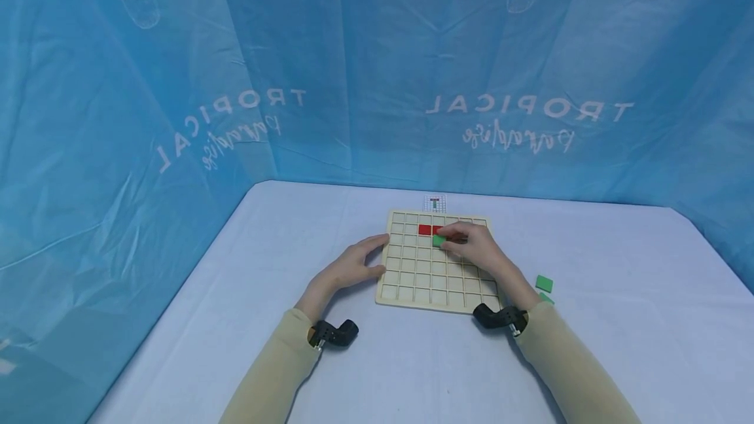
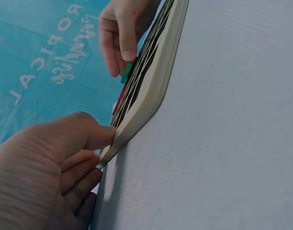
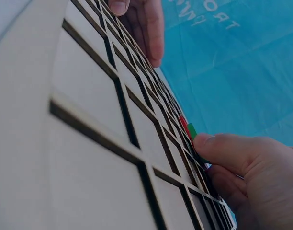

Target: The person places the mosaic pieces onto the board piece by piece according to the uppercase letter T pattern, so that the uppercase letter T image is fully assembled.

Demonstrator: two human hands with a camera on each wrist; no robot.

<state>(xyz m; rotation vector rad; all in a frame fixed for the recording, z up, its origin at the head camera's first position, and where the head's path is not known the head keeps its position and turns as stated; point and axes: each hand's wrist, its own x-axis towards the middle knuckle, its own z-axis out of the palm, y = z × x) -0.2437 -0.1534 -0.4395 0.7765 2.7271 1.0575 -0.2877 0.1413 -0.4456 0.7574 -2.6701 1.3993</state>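
A wooden grid board (image 1: 412,303) lies on the white table. Two red tiles (image 1: 425,229) sit side by side in its second row from the back. My right hand (image 1: 477,247) pinches a green tile (image 1: 438,241) between thumb and fingers, just in front of the right red tile; the right wrist view shows the green tile (image 3: 192,130) at the tip of the thumb. On the board's left edge rests my left hand (image 1: 350,265), thumb and fingertips touching the rim, fingers loosely extended, as the left wrist view (image 2: 65,167) also shows.
Two more green tiles (image 1: 544,283) lie on the table right of the board, one partly behind the right forearm. A small printed grid card (image 1: 434,203) lies just behind the board. Blue curtains (image 1: 377,70) with white lettering stand around the table (image 1: 412,371).
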